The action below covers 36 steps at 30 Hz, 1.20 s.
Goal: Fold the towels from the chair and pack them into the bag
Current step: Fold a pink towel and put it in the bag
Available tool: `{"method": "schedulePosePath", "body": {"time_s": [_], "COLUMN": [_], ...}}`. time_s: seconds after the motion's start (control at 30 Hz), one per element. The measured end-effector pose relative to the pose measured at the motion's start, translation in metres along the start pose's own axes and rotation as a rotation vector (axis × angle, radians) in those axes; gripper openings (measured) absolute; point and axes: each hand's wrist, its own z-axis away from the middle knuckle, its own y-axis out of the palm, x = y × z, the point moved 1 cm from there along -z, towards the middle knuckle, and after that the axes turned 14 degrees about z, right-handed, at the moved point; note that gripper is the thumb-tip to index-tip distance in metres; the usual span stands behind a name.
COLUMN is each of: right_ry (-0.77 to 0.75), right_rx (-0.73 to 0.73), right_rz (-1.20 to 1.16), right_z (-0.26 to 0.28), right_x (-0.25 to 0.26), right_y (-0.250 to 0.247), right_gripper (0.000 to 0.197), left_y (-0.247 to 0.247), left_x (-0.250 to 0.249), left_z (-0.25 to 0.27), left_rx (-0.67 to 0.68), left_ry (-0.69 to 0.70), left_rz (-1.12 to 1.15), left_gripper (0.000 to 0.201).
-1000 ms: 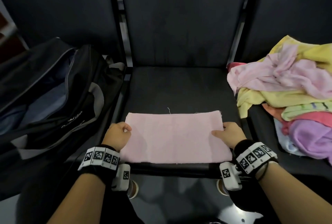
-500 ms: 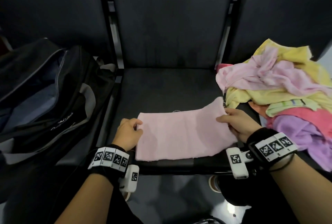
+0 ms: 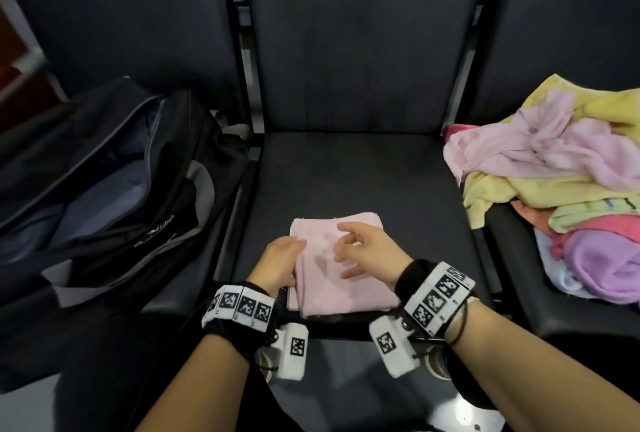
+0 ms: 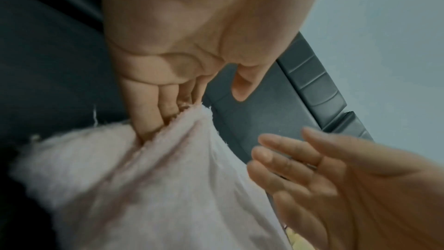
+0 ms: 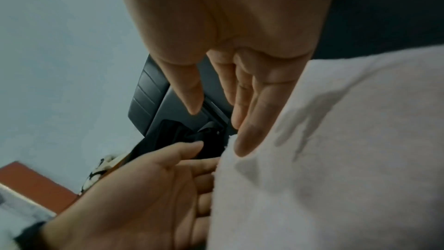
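A pink towel (image 3: 346, 279) lies folded into a small rectangle near the front edge of the middle seat (image 3: 363, 172). My left hand (image 3: 280, 263) is at the towel's left edge, its straight fingers (image 4: 149, 119) slipped in at the fold with the thumb held clear. My right hand (image 3: 362, 251) hovers just above the towel (image 5: 336, 159), fingers spread and holding nothing, throwing a shadow on the cloth. The black bag (image 3: 104, 189) stands unzipped on the left seat. A heap of unfolded towels (image 3: 554, 182) lies on the right seat.
Dark padded seat backs rise behind all three seats. Metal frame bars (image 3: 242, 51) separate the seats. The bag's mouth gapes toward me, showing a bluish lining (image 3: 97, 203). The back half of the middle seat is bare cushion.
My right hand carried the towel's right end over to the left, folding it in half, then let go. My left hand stayed at the left edge.
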Motion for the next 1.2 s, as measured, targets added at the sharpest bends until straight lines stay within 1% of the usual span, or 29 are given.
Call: {"method": "schedulePosePath", "body": {"time_s": [0.03, 0.1, 0.17, 0.23, 0.3, 0.4, 0.53, 0.6, 0.67, 0.73, 0.8, 0.87, 0.97, 1.03, 1.1, 1.2], "right_ry": [0.001, -0.003, -0.027, -0.067, -0.129, -0.202, -0.247, -0.275, -0.324, -0.381, -0.435, -0.467, -0.482, -0.498, -0.495, -0.425], "right_rx": [-0.022, -0.054, -0.068, -0.060, -0.065, -0.066, 0.012, 0.052, 0.073, 0.053, 0.017, 0.018, -0.001, -0.039, -0.074, -0.101], "right_rz": [0.024, 0.096, 0.229, 0.358, 0.456, 0.517, 0.698, 0.797, 0.872, 0.953, 1.077, 1.228, 1.350, 1.389, 1.369, 1.205], "right_z": [0.001, 0.003, 0.008, 0.012, 0.016, 0.019, 0.020, 0.021, 0.023, 0.026, 0.030, 0.032, 0.032, 0.031, 0.029, 0.024], "right_x": [-0.007, -0.020, -0.031, -0.038, -0.040, -0.042, -0.049, -0.051, -0.053, -0.053, -0.054, -0.057, -0.065, -0.071, -0.074, -0.071], "right_y": [-0.005, -0.017, -0.025, -0.030, -0.030, -0.025, -0.017, -0.016, -0.014, -0.011, -0.007, -0.004, 0.002, 0.005, 0.005, -0.001], "right_gripper": [0.049, 0.049, 0.045, 0.042, 0.040, 0.037, 0.038, 0.037, 0.036, 0.035, 0.033, 0.037, 0.047, 0.048, 0.047, 0.040], "left_y": [0.000, 0.001, 0.002, 0.002, -0.001, -0.008, -0.013, -0.013, -0.013, -0.011, -0.003, 0.009, 0.023, 0.026, 0.027, 0.026], "left_x": [0.002, 0.006, 0.008, 0.007, 0.004, 0.002, 0.010, 0.011, 0.009, 0.005, 0.004, 0.007, 0.016, 0.022, 0.024, 0.026], "left_z": [-0.001, -0.002, -0.002, -0.003, -0.007, -0.011, -0.015, -0.014, -0.011, -0.004, 0.004, 0.015, 0.025, 0.027, 0.028, 0.027], "left_rx": [0.000, 0.020, 0.018, -0.005, -0.024, -0.066, -0.078, -0.086, -0.127, -0.154, -0.094, -0.002, 0.114, 0.155, 0.163, 0.175], "left_ry": [0.018, 0.069, 0.137, 0.209, 0.269, 0.320, 0.292, 0.302, 0.358, 0.447, 0.512, 0.502, 0.398, 0.333, 0.325, 0.327], "left_rz": [-0.020, -0.074, -0.178, -0.245, -0.248, -0.289, -0.343, -0.388, -0.488, -0.598, -0.686, -0.832, -1.058, -1.142, -1.190, -1.247], "left_gripper": [0.014, 0.034, 0.051, 0.057, 0.060, 0.059, 0.055, 0.056, 0.055, 0.048, 0.038, 0.034, 0.028, 0.037, 0.049, 0.062]}}
